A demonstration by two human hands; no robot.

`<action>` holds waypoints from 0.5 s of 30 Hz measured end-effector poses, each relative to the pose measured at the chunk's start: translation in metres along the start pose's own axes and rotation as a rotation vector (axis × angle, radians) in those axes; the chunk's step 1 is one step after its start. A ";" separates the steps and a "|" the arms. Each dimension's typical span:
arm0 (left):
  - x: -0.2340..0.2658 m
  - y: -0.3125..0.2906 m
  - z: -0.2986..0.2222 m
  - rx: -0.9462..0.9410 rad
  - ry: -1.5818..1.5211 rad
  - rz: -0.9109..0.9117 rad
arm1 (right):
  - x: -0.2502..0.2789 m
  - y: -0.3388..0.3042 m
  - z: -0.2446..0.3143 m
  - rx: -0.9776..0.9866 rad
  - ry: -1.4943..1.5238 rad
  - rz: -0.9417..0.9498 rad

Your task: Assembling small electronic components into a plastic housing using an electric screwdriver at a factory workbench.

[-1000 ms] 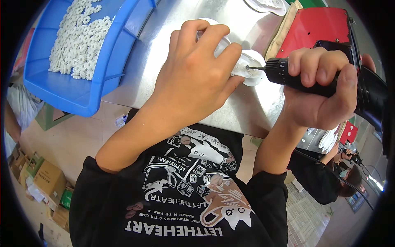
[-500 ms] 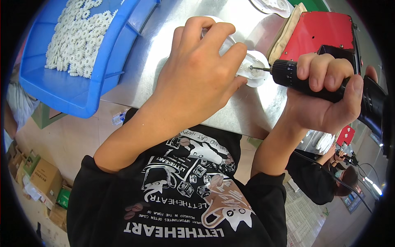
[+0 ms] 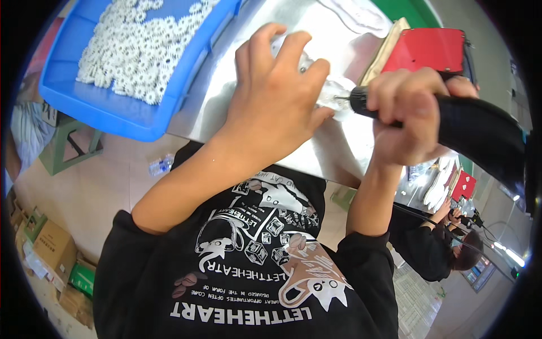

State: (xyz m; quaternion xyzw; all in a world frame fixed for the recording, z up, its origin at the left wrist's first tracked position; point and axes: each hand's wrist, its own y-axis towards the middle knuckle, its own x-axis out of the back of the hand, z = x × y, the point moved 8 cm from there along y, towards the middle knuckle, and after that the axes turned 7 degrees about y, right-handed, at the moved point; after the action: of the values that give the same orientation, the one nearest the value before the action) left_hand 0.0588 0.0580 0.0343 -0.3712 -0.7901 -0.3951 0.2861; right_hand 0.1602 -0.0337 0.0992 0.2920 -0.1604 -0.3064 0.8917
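Observation:
On the metal table, a white plastic part (image 3: 337, 96) sits partly under my left hand (image 3: 276, 90). The fingers of that hand curl over the part and its thumb presses at the near edge, holding it down. My right hand (image 3: 409, 110) is wrapped round a black electric screwdriver (image 3: 474, 124), which lies nearly level and points left. Its thin bit reaches the right end of the part. Glare and blur hide whether a screw is at the tip. My left fingers cover much of the part.
At the left a blue bin (image 3: 127, 125) holds many small white gears (image 3: 141, 56). Another white plastic piece (image 3: 361, 16) lies at the back. A red-topped box (image 3: 423, 50) stands behind the screwdriver, beside a beige strip (image 3: 384, 53). A co-worker (image 3: 426, 248) sits at the far right.
The screwdriver has shifted left along with my right hand, whose grip has turned so its back shows more. My left hand stays on the white part. The whole view has shifted slightly.

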 end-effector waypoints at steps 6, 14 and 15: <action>-0.005 0.002 -0.001 -0.054 0.016 -0.001 | -0.004 -0.003 -0.006 0.003 0.016 -0.073; -0.004 -0.002 -0.018 -0.162 0.066 0.071 | 0.101 0.011 0.115 0.319 0.021 -0.463; -0.006 0.000 -0.022 -0.178 0.051 0.084 | 0.119 0.014 0.114 0.308 0.014 -0.437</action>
State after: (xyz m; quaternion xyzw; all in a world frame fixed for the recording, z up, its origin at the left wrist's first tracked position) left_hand 0.0655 0.0373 0.0408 -0.4177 -0.7280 -0.4607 0.2885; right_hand 0.2039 -0.1498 0.2094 0.4542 -0.1321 -0.4617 0.7504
